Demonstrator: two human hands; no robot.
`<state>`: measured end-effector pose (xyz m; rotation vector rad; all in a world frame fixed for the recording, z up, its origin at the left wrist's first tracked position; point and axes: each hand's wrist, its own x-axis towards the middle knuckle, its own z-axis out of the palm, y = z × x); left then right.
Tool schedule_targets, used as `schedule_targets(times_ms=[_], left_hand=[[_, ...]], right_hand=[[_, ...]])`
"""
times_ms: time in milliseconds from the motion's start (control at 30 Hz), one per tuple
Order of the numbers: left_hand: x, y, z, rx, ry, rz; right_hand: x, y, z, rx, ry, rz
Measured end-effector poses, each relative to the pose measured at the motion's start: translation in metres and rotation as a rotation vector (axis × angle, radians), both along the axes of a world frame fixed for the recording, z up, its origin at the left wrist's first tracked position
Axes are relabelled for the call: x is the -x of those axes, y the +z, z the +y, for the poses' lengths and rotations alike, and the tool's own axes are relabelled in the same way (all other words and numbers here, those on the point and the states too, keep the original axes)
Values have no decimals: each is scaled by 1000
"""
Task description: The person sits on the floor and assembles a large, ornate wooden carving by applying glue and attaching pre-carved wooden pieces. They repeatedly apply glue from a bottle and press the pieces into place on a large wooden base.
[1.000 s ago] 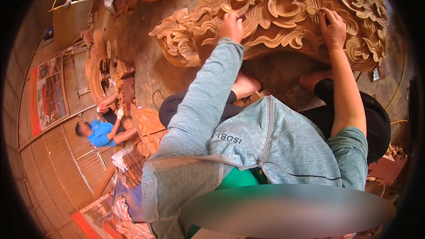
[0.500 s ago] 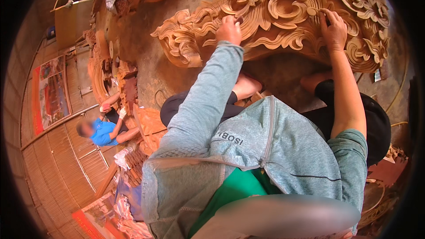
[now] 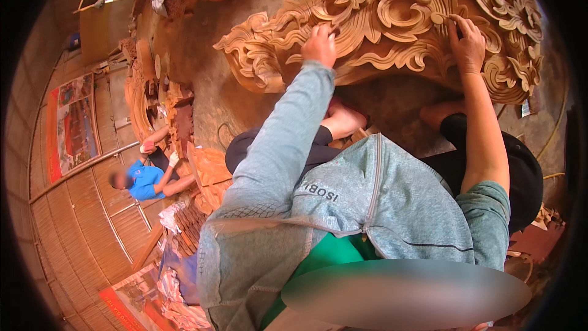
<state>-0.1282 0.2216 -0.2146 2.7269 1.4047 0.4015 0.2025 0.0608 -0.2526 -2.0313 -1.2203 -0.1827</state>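
Again I look through the head camera from far away, and I compare this moment with the one about a second ago. The carved wooden panel (image 3: 401, 9) lies across the upper part of the view, in front of the seated person, just beyond the bare foot (image 3: 344, 121). It appears a little more to the right than before, but the co-worker (image 3: 146, 182) in the blue shirt and the wall behind have shifted the same way, so I read this as a small turn of the head.

The left hand (image 3: 320, 46) shows a real change: against the carving, it has come slightly toward the body and toward the panel's left end. It is narrow, with curled fingers, and it holds a small dark piece (image 3: 334, 29), whose tip shows beside the fingers; what kind of piece it is, I cannot tell. Its sleeve reaches to the wrist.

The right hand (image 3: 468, 46) stays in nearly the same place on the carving, right of the middle, just beside the round knob (image 3: 438, 18). It is rather wide, the fingers bent over the leaves and the thumb set apart from them. On this side, the sleeve of the grey jacket (image 3: 343, 178) is above the elbow.

At the left, the co-worker still sits with both white-gloved hands before the body, near the brown wood.
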Motion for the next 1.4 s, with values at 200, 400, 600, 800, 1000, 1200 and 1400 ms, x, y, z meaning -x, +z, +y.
schedule_targets(times_ms=[200,400,600,800,1000,1200,1400], left_hand=[[30,27,2,57,26,-89],[-31,6,5,56,23,-52],[32,19,9,53,-39,-82],[-37,19,3,120,-15,-189],[-55,-5,17,15,-18,-33],[-30,13,9,134,-4,-98],[-111,-1,26,65,-4,-132]], right_hand=[[3,-2,2,-15,-11,4],[5,1,3,-41,6,-11],[-2,-3,-1,-21,6,7],[3,2,0,-2,-10,32],[3,3,1,9,6,34],[5,0,-1,4,-15,50],[9,5,5,-4,-24,67]])
